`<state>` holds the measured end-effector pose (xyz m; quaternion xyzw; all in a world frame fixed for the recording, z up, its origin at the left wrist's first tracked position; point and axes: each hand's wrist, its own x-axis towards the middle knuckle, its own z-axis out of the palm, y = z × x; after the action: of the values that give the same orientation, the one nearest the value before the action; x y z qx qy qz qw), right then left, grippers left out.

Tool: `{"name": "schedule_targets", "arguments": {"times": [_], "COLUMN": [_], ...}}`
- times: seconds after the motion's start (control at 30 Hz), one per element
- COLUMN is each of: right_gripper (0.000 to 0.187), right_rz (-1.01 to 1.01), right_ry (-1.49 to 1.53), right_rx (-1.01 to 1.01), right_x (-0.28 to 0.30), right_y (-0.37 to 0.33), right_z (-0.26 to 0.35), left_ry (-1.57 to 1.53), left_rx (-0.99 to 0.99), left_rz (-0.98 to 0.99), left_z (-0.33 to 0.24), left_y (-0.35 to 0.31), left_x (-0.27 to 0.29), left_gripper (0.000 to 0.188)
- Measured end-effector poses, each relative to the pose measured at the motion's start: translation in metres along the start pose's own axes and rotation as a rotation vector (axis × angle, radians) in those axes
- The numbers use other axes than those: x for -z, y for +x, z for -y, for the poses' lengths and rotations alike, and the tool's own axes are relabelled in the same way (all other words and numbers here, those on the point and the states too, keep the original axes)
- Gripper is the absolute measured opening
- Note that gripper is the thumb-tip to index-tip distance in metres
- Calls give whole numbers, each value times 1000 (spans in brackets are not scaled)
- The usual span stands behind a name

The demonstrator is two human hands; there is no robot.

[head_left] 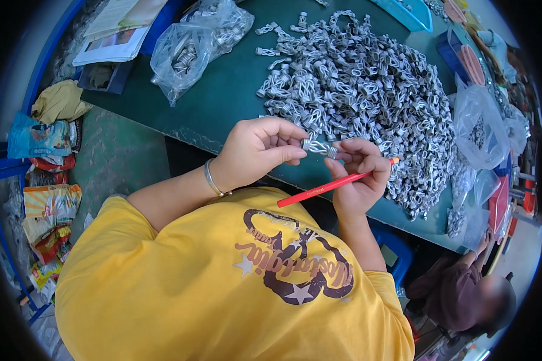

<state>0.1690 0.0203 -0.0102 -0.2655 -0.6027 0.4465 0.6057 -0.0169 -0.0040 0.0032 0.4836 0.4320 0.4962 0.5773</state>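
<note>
Between my two hands is a small silver twisted metal piece (319,147) with a ribbed collar at each end. My left hand (256,147) pinches one collar between thumb and fingers. With thumb and fingertips, my right hand (361,174) grips the other collar. A red pencil-like stick (322,191) also lies across the right palm, tucked under the fingers, its orange end poking out to the right. Just beyond my hands, a large heap of the same twisted metal pieces (361,84) covers much of the green table (217,114).
Clear plastic bags with metal pieces (183,63) lie at the table's far left, beside papers (117,30). A light-blue basket (412,13) stands at the back. More plastic bags (479,126) edge the right side. Another person (457,295) sits at the lower right. Colourful packets (51,204) line the left.
</note>
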Motion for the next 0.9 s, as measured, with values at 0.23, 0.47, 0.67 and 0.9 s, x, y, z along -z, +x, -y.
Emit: {"name": "schedule_targets", "arguments": {"times": [0.23, 0.47, 0.67, 0.9], "right_gripper": [38, 27, 32, 28], "right_rz": [252, 170, 373, 14], "right_ry": [-153, -537, -741, -68], "right_rx": [188, -36, 76, -387], "right_x": [-8, 8, 1, 1], "right_y": [4, 19, 17, 6], "right_z": [8, -19, -19, -15], "left_ry": [-551, -652, -214, 57], "left_rx": [470, 588, 429, 234], "left_rz": [55, 36, -82, 33], "left_z": [1, 5, 13, 14], "left_y": [5, 1, -2, 0], "left_x": [-2, 14, 10, 1], "left_gripper": [22, 11, 16, 28]}}
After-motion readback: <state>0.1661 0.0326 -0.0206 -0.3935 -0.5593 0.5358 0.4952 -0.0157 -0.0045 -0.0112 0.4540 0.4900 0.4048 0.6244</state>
